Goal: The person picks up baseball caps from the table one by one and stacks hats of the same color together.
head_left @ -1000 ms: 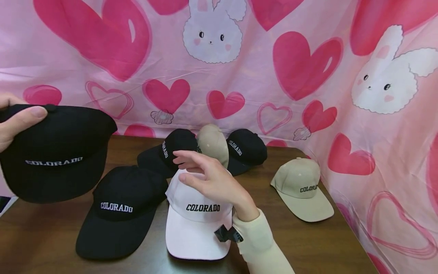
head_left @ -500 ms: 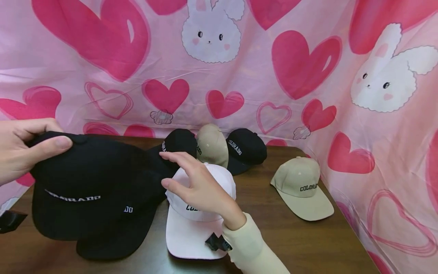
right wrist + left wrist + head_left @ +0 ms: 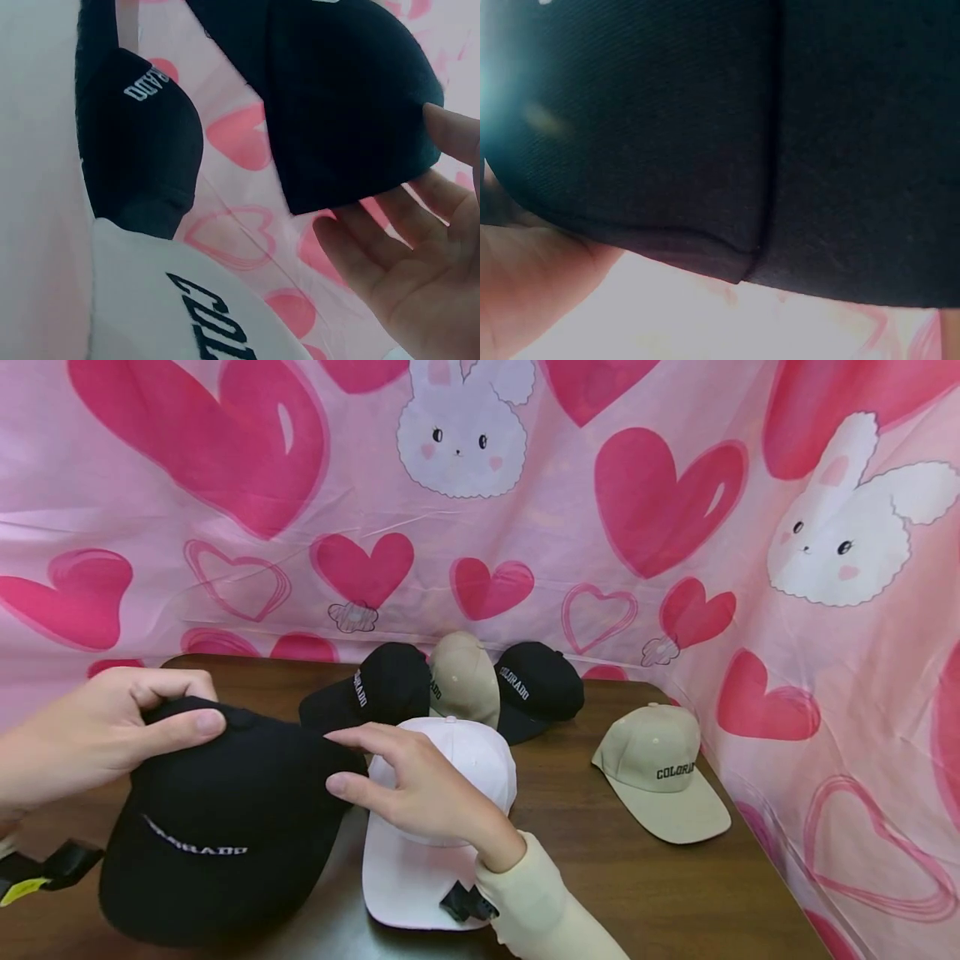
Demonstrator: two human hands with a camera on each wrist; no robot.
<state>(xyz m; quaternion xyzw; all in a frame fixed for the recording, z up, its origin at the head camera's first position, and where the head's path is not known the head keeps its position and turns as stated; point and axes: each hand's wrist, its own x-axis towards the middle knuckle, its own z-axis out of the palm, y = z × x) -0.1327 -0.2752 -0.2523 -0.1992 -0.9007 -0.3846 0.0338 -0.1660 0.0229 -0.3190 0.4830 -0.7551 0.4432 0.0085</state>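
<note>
My left hand (image 3: 127,735) grips a black baseball cap (image 3: 225,802) by its crown, thumb on the near side. White "COLORADO" lettering shows on the cap's front, and its brim points down toward me. In the left wrist view the dark cloth fills most of the picture. My right hand (image 3: 420,785) is just right of this cap, over the white cap (image 3: 457,752), with thumb and fingers spread apart. The right wrist view has those fingers (image 3: 352,247) at the black cap's edge; whether they touch it I cannot tell. Another black cap beneath is mostly hidden.
At the back of the brown table (image 3: 570,860) a black cap (image 3: 390,685), a beige cap (image 3: 465,677) and another black cap (image 3: 540,685) stand side by side. One more beige cap (image 3: 652,760) sits near the right edge. A pink heart-patterned cloth (image 3: 555,527) hangs behind.
My left hand has brought the black cap right and down, now in front of the black cap on the table. My right hand has shifted left and slightly down toward it.
</note>
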